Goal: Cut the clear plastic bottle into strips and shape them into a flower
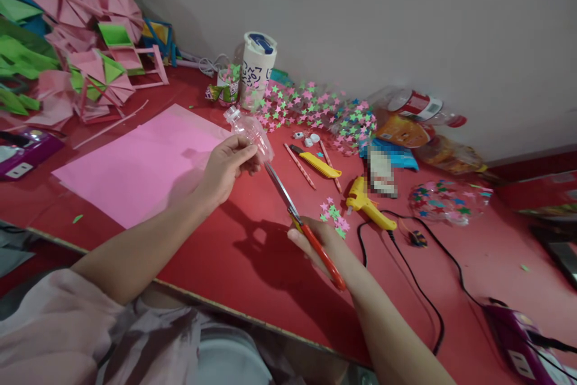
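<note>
My left hand [228,170] is closed around the cut edge of a clear plastic bottle top [253,130], whose neck points up and away from me. In my right hand [331,239] is a pair of scissors [321,255] with red handles. Its long metal blades reach up and left, with their tips at the bottle piece's lower rim beside my left fingers. Whether the blades touch the plastic I cannot tell. Both hands are above the red table [216,289], and their shadows fall on it.
Pink paper sheets [148,160] lie at left, near folded paper shapes [101,72]. Behind are a white tumbler [258,66] and star-covered plastic [306,103]. A yellow cutter [321,164], glue gun [369,208] with black cord, paper stars [333,217] and a purple power strip [518,343] lie right.
</note>
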The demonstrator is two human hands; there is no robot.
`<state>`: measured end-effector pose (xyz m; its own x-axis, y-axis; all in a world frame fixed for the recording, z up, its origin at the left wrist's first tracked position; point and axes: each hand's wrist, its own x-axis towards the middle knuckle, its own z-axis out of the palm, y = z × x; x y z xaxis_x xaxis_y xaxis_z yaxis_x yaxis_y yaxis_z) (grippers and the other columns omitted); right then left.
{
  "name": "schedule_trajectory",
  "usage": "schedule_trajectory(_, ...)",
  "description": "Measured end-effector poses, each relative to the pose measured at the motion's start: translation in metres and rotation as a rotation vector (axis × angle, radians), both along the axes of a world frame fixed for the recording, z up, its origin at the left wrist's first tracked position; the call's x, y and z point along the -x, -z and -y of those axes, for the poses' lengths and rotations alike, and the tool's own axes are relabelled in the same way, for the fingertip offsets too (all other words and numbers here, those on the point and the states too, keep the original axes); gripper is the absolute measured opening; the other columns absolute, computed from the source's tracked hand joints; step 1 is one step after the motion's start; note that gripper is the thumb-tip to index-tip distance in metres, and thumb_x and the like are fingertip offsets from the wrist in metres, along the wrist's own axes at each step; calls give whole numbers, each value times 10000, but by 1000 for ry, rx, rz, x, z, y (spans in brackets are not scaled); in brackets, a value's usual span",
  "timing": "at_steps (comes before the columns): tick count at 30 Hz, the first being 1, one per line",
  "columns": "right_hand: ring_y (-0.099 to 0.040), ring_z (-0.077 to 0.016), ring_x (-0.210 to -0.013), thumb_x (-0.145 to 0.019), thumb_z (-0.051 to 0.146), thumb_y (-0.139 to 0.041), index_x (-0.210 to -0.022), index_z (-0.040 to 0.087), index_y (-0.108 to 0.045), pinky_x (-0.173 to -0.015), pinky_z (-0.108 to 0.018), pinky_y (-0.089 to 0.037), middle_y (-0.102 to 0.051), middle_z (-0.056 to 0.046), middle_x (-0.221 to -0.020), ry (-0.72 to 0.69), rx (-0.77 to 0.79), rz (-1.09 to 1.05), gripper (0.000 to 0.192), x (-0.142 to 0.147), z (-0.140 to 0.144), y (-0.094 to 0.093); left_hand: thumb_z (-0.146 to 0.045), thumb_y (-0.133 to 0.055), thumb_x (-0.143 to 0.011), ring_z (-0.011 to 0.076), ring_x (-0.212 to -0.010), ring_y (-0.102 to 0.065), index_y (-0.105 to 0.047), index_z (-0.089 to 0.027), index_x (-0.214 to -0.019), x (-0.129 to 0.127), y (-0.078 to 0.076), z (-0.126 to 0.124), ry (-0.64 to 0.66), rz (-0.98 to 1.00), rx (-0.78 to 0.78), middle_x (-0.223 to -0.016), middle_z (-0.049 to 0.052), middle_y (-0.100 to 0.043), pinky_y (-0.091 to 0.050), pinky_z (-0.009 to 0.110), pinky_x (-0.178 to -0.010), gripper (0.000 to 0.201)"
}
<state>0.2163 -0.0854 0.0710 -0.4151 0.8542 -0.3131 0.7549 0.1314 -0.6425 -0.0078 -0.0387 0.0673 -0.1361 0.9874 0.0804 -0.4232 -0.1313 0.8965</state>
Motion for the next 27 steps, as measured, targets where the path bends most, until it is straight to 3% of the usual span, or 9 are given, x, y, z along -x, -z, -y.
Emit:
schedule_trajectory(15, -389, -110, -507, -798, 788, -430, -685, 214, -457, -468, -237, -294, -386, 41, -566, 34, 28, -37, 586, -1, 1, 10, -276, -699, -740, 63, -491, -545, -536, -178, -715, -2, 1, 2, 20, -16, -4, -577, -30, -612, -431, 182, -465, 192)
schedule_trajectory(27, -302, -96, -496, -751, 790, -467, -582, 225, -371, -475, -250, -253, -332, 51, -519, 75, -33, -23, 597, 1, -1, 8, -263, -697, -743, 63, -486, -545, -536, -176, -706, -1, -1, 2, 18, -7, 8, -576, -28, -616, -427, 178, -456, 187)
